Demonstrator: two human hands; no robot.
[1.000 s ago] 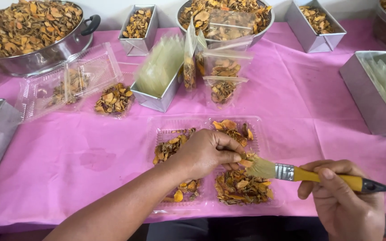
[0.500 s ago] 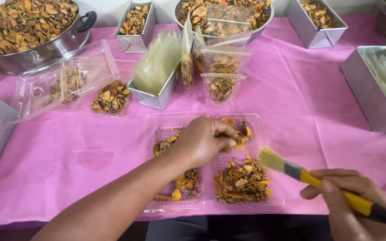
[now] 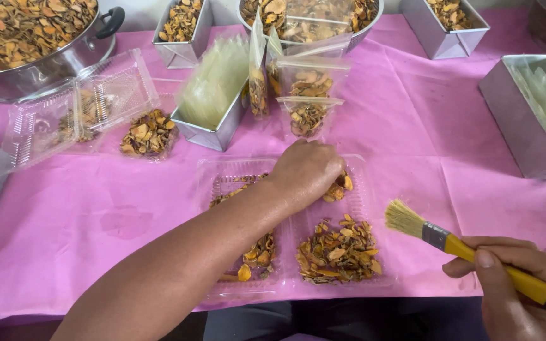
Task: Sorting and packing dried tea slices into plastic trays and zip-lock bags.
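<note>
— So, what does the tray (image 3: 374, 189) look like?

— Clear plastic, shallow, split into compartments, lying on the pink cloth (image 3: 96, 215) at the near edge. Dried orange-brown chips (image 3: 338, 251) sit in it: one loose heap in the near right compartment, more under the forearm on the tray's left side, a few at the far right.

— And the left hand (image 3: 308, 170)?

— Palm down over the tray's far right compartment, fingers curled close together onto the chips there. Whether they pinch any, I cannot tell.

— The right hand (image 3: 519, 290)?

— Just right of the tray, fingers and thumb wrapped tight around the yellow handle of a brush (image 3: 475, 249). Its pale bristles point toward the tray, apart from the chips.

— Counts?

— One brush. Beyond the tray, three small filled bags (image 3: 306, 95) stand upright. Left of the tray, one open clamshell (image 3: 77, 107) and a small heap (image 3: 148, 132). Five metal tins show, the nearest one (image 3: 213, 104) holding pale sheets, and two round pans (image 3: 33, 38) of chips at the far edge.
</note>
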